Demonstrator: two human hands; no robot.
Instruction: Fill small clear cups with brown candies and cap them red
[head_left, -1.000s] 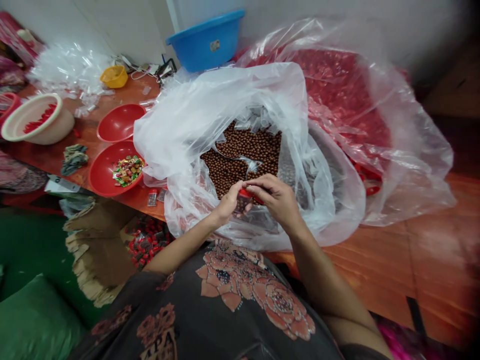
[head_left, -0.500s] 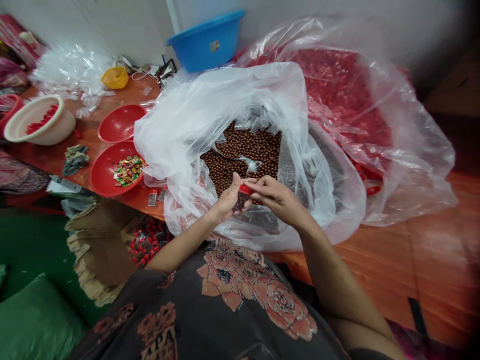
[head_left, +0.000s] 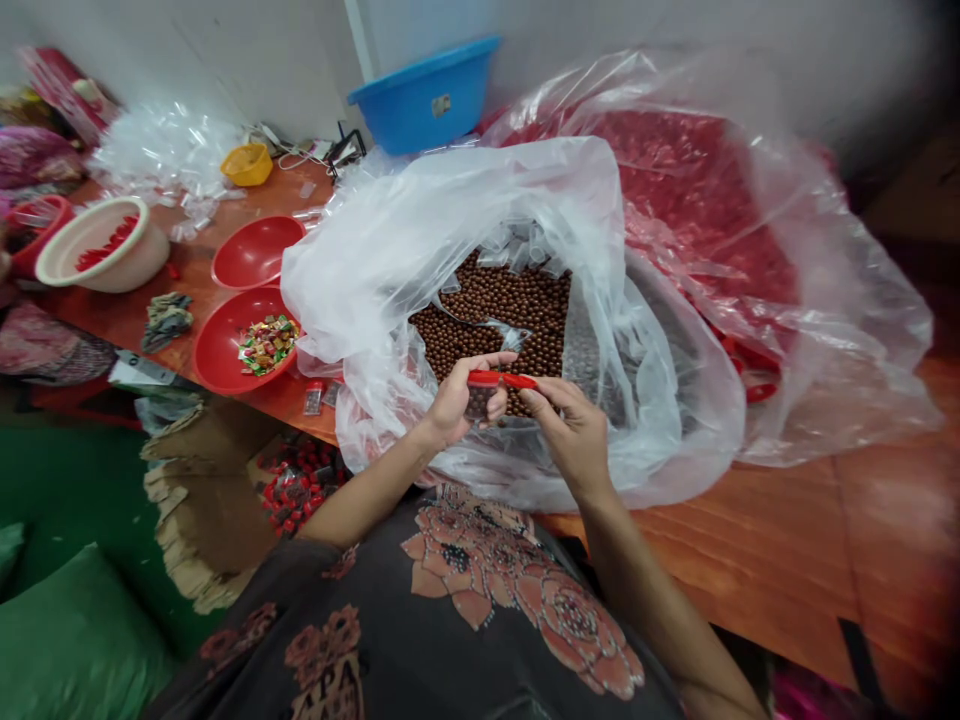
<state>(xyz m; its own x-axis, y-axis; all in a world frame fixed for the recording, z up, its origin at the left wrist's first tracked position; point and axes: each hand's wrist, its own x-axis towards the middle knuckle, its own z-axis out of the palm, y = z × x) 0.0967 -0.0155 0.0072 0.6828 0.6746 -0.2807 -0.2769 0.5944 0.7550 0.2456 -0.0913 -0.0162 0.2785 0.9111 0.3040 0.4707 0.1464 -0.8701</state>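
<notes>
A small clear tube [head_left: 478, 402] filled with dark round pieces lies in the left hand [head_left: 454, 410], which is half closed with its fingers curled around the tube's body. A red cap [head_left: 484, 378] sits on top of the tube, and a red tab [head_left: 523, 381] runs from it toward the right hand [head_left: 574, 435]. That hand is mostly open, with its fingertips pinching the end of the tab. Both hands are above a large clear plastic bag [head_left: 645, 430], folded open around a mass of round brown balls [head_left: 491, 325] just beyond the tube. Past the right hand lies a second clear bag [head_left: 697, 210] heaped with red pieces. To the left of the left hand, a red bowl [head_left: 217, 360] of wrapped sweets [head_left: 268, 345] sits on the orange counter [head_left: 757, 530], with an empty red bowl [head_left: 255, 252] behind it. Below the left hand, a cardboard box [head_left: 210, 500] holds more red-capped tubes [head_left: 300, 480].
</notes>
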